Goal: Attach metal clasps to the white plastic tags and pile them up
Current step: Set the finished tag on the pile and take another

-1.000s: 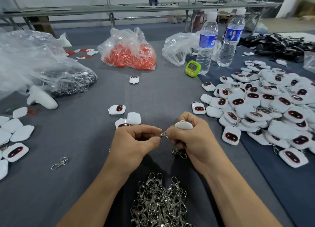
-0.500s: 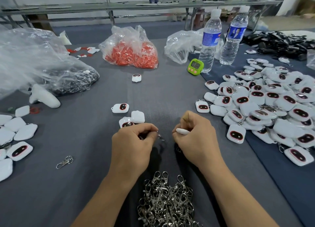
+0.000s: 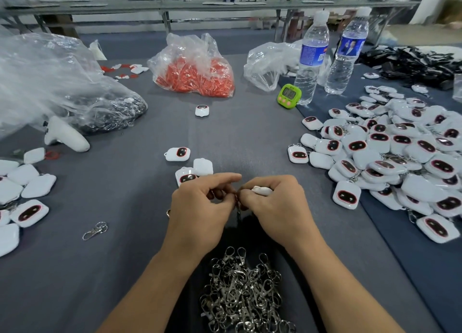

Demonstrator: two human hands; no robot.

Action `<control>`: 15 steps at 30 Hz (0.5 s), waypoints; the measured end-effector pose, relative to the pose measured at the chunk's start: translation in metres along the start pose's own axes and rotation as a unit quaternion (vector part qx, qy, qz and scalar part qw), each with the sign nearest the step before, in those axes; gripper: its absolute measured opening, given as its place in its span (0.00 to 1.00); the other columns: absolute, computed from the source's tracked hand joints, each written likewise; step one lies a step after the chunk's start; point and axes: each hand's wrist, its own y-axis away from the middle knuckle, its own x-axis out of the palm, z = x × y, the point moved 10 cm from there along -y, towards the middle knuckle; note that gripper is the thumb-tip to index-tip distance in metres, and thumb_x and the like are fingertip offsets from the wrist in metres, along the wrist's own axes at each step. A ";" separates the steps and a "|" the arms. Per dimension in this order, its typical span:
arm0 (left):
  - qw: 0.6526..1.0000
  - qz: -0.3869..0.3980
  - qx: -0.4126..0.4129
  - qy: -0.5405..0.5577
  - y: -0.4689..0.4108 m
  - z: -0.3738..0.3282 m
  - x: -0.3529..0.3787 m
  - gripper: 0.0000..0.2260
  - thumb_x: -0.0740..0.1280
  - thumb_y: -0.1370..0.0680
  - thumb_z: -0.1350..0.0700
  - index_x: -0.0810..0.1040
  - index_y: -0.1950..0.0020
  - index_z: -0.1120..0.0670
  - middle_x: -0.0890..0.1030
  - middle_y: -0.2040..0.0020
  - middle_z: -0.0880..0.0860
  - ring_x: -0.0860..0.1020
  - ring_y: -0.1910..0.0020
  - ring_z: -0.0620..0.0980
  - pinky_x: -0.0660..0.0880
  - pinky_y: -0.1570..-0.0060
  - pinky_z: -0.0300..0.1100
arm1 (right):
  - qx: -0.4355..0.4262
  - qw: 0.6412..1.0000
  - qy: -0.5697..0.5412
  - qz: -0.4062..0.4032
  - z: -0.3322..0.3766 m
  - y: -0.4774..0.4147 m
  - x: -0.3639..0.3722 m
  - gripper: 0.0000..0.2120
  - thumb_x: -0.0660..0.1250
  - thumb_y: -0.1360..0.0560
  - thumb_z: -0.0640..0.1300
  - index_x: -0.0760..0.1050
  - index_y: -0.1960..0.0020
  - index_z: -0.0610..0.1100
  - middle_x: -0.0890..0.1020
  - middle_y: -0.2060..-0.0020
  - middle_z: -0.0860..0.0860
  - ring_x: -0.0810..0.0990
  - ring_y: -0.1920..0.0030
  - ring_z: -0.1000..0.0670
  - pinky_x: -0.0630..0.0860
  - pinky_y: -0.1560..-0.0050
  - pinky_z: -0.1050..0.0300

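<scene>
While I am looking down through the head view, my right hand (image 3: 277, 205) is curling round one white tag (image 3: 261, 190), only its top edge peeping out above my knuckles, and my left hand (image 3: 200, 207) is pinching what I am taking to be a metal clasp (image 3: 237, 199) in the narrow gap where the two hands are meeting. Most of it is hiding behind my fingers, so I am not claiming how far its ring is through the tag's loop. I am judging the tag to be light, hard and smooth-shelled, so I am gripping its flat faces and leaving the corner loop free. The clasp I am expecting to be small, stiff, springy and apt to slip, best pinched at the ring rather than the hook. Just below my wrists, towards me, the heap of clasps (image 3: 240, 287) is lying on the grey table (image 3: 125, 270). Out to the right of my grip the finished pile (image 3: 400, 152) is spreading; just beyond my left knuckles a few loose tags (image 3: 186, 176) are waiting, and a stray clasp (image 3: 95, 230) is lying well off to the left
</scene>
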 end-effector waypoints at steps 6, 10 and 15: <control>1.000 -0.003 0.024 -0.006 0.000 -0.003 -0.002 0.20 0.75 0.29 0.66 0.86 0.46 0.42 0.83 0.60 0.39 0.79 0.58 0.43 0.72 0.55 0.27 | 0.017 0.997 -0.060 0.045 -0.005 -0.002 0.007 0.05 0.72 0.35 0.50 0.86 0.61 0.57 0.86 0.68 0.54 0.80 0.67 0.58 0.76 0.63 0.59; 1.000 -0.002 0.011 -0.011 0.001 -0.002 0.000 0.15 0.79 0.30 0.59 0.86 0.49 0.41 0.83 0.60 0.37 0.80 0.58 0.41 0.73 0.57 0.27 | 0.032 0.992 -0.125 0.015 -0.011 -0.004 0.002 0.06 0.70 0.36 0.46 0.86 0.63 0.52 0.84 0.70 0.49 0.78 0.69 0.53 0.75 0.63 0.52; 1.000 -0.012 -0.009 0.026 -0.001 0.000 -0.003 0.12 0.79 0.29 0.58 0.86 0.59 0.39 0.84 0.61 0.34 0.82 0.59 0.35 0.72 0.60 0.25 | 0.054 0.986 -0.158 0.005 -0.016 -0.003 -0.001 0.06 0.71 0.37 0.45 0.86 0.63 0.49 0.84 0.71 0.48 0.75 0.72 0.52 0.71 0.68 0.56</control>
